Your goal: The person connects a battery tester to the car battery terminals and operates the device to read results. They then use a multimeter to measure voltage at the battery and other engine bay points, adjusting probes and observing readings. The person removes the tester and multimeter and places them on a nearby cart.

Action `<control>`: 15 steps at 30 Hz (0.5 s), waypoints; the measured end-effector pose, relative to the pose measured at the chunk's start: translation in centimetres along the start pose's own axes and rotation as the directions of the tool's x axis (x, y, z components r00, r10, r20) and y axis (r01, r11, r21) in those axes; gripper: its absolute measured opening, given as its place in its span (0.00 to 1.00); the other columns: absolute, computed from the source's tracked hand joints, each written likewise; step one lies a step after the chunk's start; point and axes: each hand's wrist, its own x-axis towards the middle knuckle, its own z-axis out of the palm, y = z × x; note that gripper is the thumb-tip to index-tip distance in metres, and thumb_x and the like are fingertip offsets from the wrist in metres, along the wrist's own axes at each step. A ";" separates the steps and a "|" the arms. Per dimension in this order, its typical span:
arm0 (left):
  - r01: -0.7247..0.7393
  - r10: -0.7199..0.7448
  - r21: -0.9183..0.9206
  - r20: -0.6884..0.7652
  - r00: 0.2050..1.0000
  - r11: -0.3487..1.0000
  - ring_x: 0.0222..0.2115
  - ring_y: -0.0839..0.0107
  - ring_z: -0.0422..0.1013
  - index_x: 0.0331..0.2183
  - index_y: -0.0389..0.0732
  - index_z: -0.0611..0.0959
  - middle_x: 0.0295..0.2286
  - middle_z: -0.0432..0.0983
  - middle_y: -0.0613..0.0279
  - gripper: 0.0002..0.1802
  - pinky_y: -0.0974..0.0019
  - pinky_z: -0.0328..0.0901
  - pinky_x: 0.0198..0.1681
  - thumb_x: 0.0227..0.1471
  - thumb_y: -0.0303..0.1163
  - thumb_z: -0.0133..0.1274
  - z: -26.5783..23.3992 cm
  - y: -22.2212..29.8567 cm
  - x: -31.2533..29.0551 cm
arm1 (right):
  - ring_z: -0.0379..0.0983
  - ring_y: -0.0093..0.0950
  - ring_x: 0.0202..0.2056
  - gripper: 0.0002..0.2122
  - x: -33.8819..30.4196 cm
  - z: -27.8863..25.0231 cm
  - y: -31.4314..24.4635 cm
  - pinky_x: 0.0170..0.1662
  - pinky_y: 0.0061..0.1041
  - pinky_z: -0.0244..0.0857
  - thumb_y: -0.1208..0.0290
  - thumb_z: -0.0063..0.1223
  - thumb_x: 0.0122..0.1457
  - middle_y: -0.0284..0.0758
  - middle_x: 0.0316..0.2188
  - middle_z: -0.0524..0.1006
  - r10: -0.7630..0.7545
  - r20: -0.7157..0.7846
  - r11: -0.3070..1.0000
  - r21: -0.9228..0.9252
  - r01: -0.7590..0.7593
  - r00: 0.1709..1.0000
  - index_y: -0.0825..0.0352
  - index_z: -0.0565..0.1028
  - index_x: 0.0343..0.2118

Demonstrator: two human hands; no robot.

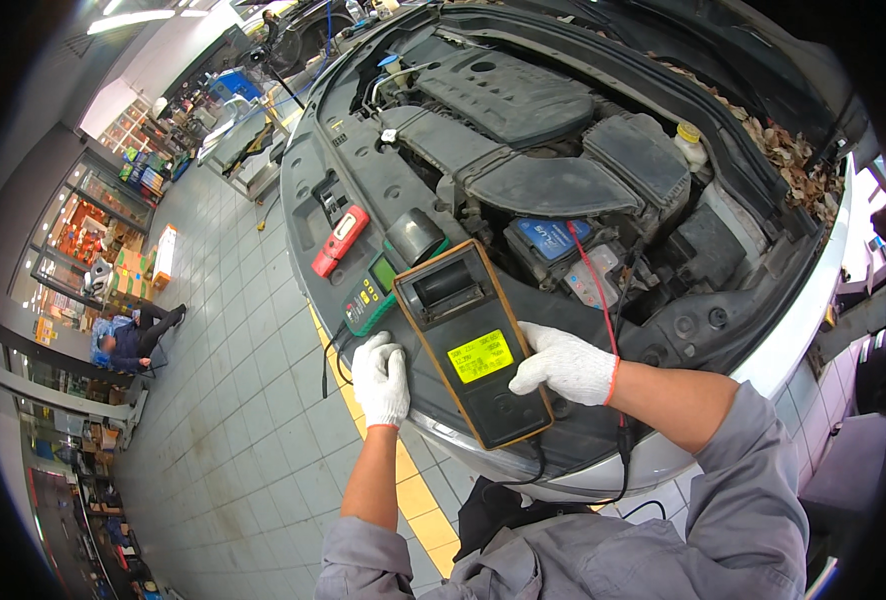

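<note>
Gloved hands work at the open front of a car. The right hand (566,364), in a white glove, grasps the right edge of a battery tester (473,342), a long dark device with an orange frame and a lit yellow-green screen. The tester lies tilted on the front edge of the engine bay (383,190), between both hands. The left hand (381,380), also gloved, is half clenched and touches the tester's left edge near the lower corner; if it really grips, one cannot tell. Just beside the tester, to its upper left, lies a green meter (371,295), and farther left a red work light (340,240). A red wire (595,290) runs up to the blue-topped battery (551,236)
</note>
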 end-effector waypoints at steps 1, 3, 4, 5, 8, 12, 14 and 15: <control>0.013 -0.013 0.004 0.002 1.000 1.000 0.51 0.54 0.75 0.36 0.40 0.87 0.47 0.82 0.53 0.04 0.55 0.67 0.59 0.57 0.27 0.62 0.1 0.0 0.0 | 0.73 0.30 0.54 0.37 -0.1 -0.1 -0.1 0.60 0.26 0.66 0.78 0.61 0.48 0.43 0.54 0.78 0.014 0.008 1.000 -0.019 -0.013 1.000 0.76 0.67 0.66; 0.003 -0.003 -0.010 0.000 1.000 1.000 0.51 0.54 0.75 0.36 0.40 0.87 0.47 0.82 0.53 0.04 0.55 0.67 0.59 0.57 0.27 0.62 0.1 0.0 0.0 | 0.73 0.30 0.53 0.37 -0.2 0.0 -0.2 0.60 0.26 0.66 0.78 0.61 0.48 0.42 0.53 0.78 0.016 -0.001 0.999 -0.037 -0.016 1.000 0.76 0.67 0.66; 0.014 -0.014 -0.011 0.004 1.000 1.000 0.51 0.54 0.75 0.36 0.39 0.87 0.47 0.82 0.53 0.04 0.55 0.67 0.59 0.57 0.27 0.61 0.2 -0.1 0.0 | 0.74 0.30 0.51 0.36 -0.2 0.1 -0.3 0.59 0.26 0.66 0.77 0.62 0.48 0.42 0.51 0.79 0.003 -0.018 0.999 -0.036 -0.003 1.000 0.76 0.69 0.64; 0.012 -0.012 -0.017 0.005 1.000 1.000 0.51 0.54 0.75 0.36 0.39 0.87 0.47 0.82 0.53 0.04 0.55 0.67 0.59 0.57 0.26 0.61 0.2 -0.1 0.0 | 0.75 0.31 0.49 0.35 -0.2 0.1 -0.3 0.58 0.25 0.67 0.75 0.63 0.48 0.42 0.49 0.80 0.006 -0.030 0.999 -0.049 -0.008 1.000 0.76 0.71 0.63; 0.007 -0.007 -0.028 -0.001 1.000 1.000 0.51 0.54 0.75 0.36 0.39 0.87 0.47 0.82 0.53 0.04 0.56 0.67 0.59 0.57 0.26 0.61 0.3 -0.3 0.0 | 0.74 0.30 0.48 0.34 -0.2 0.2 -0.5 0.56 0.25 0.67 0.76 0.62 0.47 0.41 0.47 0.80 0.029 -0.053 0.996 -0.083 -0.034 0.998 0.76 0.71 0.62; 0.014 -0.014 -0.042 0.001 1.000 0.999 0.51 0.55 0.75 0.37 0.39 0.87 0.47 0.81 0.54 0.04 0.56 0.67 0.59 0.57 0.25 0.61 0.4 -0.5 -0.1 | 0.74 0.28 0.49 0.34 -0.5 0.1 -0.8 0.56 0.25 0.67 0.77 0.62 0.48 0.40 0.48 0.79 0.018 -0.020 0.999 -0.048 -0.019 1.000 0.75 0.70 0.63; 0.002 -0.002 -0.037 -0.008 1.000 0.999 0.51 0.54 0.75 0.37 0.39 0.87 0.46 0.81 0.53 0.04 0.56 0.67 0.59 0.57 0.25 0.61 0.5 -0.5 -0.2 | 0.73 0.28 0.52 0.38 -0.5 0.0 -0.9 0.58 0.26 0.66 0.77 0.61 0.49 0.41 0.53 0.78 0.035 0.012 0.995 -0.089 -0.033 0.999 0.75 0.66 0.67; 0.012 -0.012 -0.034 -0.005 1.000 0.999 0.51 0.54 0.75 0.37 0.39 0.87 0.46 0.82 0.53 0.04 0.56 0.67 0.59 0.57 0.25 0.62 0.5 -0.5 -0.2 | 0.73 0.28 0.52 0.38 -0.5 0.1 -0.9 0.57 0.25 0.66 0.77 0.61 0.49 0.41 0.53 0.78 0.033 0.013 0.997 -0.071 -0.032 0.999 0.75 0.66 0.67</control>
